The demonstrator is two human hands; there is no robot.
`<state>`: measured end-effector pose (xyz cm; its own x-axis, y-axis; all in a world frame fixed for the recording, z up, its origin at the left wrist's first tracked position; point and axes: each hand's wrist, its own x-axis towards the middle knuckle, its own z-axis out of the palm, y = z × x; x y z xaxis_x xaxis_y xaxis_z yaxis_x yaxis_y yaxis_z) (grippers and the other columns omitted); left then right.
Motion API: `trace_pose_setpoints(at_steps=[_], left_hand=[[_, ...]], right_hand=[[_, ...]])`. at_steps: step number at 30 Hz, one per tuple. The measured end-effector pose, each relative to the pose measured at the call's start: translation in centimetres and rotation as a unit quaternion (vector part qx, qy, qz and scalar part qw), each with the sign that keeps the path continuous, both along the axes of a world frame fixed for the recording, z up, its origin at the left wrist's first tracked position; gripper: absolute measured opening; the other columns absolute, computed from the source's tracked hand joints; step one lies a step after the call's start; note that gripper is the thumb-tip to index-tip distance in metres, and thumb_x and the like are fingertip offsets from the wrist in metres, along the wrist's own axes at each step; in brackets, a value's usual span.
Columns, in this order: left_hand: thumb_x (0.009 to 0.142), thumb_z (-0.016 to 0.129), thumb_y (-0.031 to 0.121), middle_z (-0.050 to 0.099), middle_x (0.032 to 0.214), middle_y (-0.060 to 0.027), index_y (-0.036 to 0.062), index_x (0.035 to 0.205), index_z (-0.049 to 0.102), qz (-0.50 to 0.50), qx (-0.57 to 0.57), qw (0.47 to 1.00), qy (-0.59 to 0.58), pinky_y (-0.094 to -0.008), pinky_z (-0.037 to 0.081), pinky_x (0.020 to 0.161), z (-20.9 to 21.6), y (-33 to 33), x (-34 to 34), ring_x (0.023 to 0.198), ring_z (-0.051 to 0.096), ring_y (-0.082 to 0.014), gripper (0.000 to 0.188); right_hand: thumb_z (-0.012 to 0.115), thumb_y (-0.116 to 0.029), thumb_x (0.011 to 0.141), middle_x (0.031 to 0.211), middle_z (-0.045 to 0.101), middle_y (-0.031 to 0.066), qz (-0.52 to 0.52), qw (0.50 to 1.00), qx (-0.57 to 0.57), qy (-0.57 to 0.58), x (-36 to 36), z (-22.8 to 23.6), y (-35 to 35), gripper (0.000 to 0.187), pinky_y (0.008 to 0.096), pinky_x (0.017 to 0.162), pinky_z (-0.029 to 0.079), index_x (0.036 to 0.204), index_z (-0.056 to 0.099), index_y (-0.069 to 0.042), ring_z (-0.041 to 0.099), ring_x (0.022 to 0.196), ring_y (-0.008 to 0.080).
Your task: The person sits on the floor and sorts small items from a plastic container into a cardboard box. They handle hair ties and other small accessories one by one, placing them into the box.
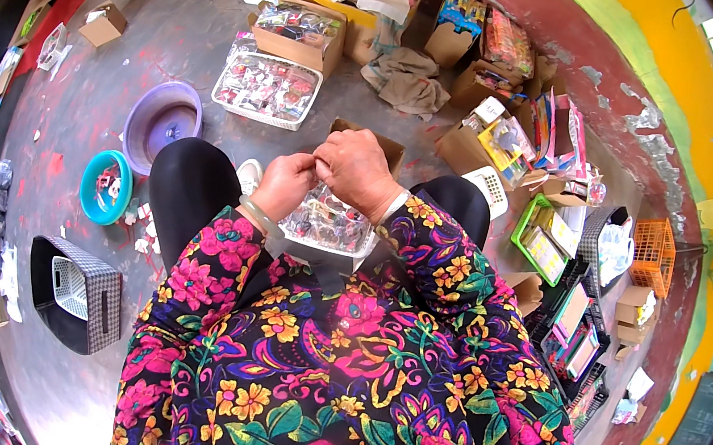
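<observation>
Left hand [282, 184] and right hand [357, 173] meet, pinched together; cannot tell what they clamp. White basket [328, 248] of packets [327, 221] sits below, between knees [192, 187]; near rim runs left-right, long axis obscured.

No text legible. Dark green board [690, 437] at 4 o'clock: faint marks, unreadable. Packets [325, 220] at dial centre: too small to read.

Below the left hand [283, 184] and right hand [357, 174], a filled white basket [322, 246] blocks the way down, hemmed by the left knee [191, 183] and right knee [460, 205]. Leftward stand 2 obstacles, a purple basin [144, 127] and a teal basin [87, 180], with open floor [55, 115] beyond. Ahead, a loaded white tray [249, 115] bars low passage.
</observation>
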<state>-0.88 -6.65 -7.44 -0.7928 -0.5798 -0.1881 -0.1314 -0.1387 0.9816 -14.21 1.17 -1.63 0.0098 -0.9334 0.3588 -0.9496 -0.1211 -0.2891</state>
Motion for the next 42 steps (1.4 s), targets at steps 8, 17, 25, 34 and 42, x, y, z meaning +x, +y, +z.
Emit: trace_pose_setpoints(at_steps=[8,17,25,34,42], left_hand=[[0.084,0.05,0.002,0.06,0.082,-0.0045,-0.0051,0.096,0.06,-0.007,-0.01,1.0,-0.009,-0.024,0.047,0.068,0.8,0.2,0.1,0.076,0.056,-0.0099,0.016],[0.083,0.052,0.001,0.059,0.076,-0.0024,-0.0037,0.091,0.061,0.032,0.042,0.998,0.021,-0.0235,0.045,0.064,1.9,0.6,-0.2,0.071,0.052,-0.0079,0.014],[0.086,0.049,0.001,0.061,0.089,-0.0045,-0.0047,0.099,0.059,-0.016,-0.019,1.0,0.008,-0.0248,0.049,0.076,0.5,0.0,-0.4,0.083,0.057,-0.0108,0.017],[0.086,0.045,-0.001,0.062,0.095,-0.011,-0.0052,0.106,0.056,-0.027,0.197,0.977,0.074,-0.0257,0.05,0.078,2.7,-0.2,-0.3,0.084,0.061,-0.0157,0.024],[0.088,0.047,0.003,0.059,0.107,-0.0184,-0.0063,0.113,0.051,-0.064,0.24,0.963,0.099,-0.0301,0.049,0.085,4.2,-0.4,0.4,0.099,0.059,-0.0235,0.028]], right_hand=[[0.057,-0.018,0.068,0.064,0.055,0.0038,0.026,0.999,-0.023,-0.017,-0.2,0.4,-0.1,0.009,0.0361,0.062,0.042,0.066,0.063,-0.012,0.055,0.067,0.0235],[0.055,-0.017,0.069,0.066,0.055,0.0025,0.0,1.0,-0.029,0.005,0.2,0.8,0.0,0.01,0.0346,0.067,0.04,0.065,0.062,-0.011,0.055,0.069,0.022],[0.054,-0.016,0.068,0.065,0.054,0.001,-0.01,0.999,-0.048,0.017,-0.2,0.5,0.0,0.009,0.0333,0.069,0.038,0.063,0.061,-0.012,0.054,0.069,0.0206],[0.06,-0.008,0.073,0.067,0.062,0.0039,-0.087,0.938,-0.053,-0.332,-1.7,0.3,1.2,0.009,0.027,0.053,0.045,0.077,0.066,-0.003,0.058,0.059,0.016],[0.06,-0.007,0.082,0.081,0.064,0.0049,-0.13,0.687,-0.081,-0.711,-3.9,3.1,6.6,0.013,0.0199,0.067,0.044,0.09,0.065,0.003,0.057,0.074,0.009]])
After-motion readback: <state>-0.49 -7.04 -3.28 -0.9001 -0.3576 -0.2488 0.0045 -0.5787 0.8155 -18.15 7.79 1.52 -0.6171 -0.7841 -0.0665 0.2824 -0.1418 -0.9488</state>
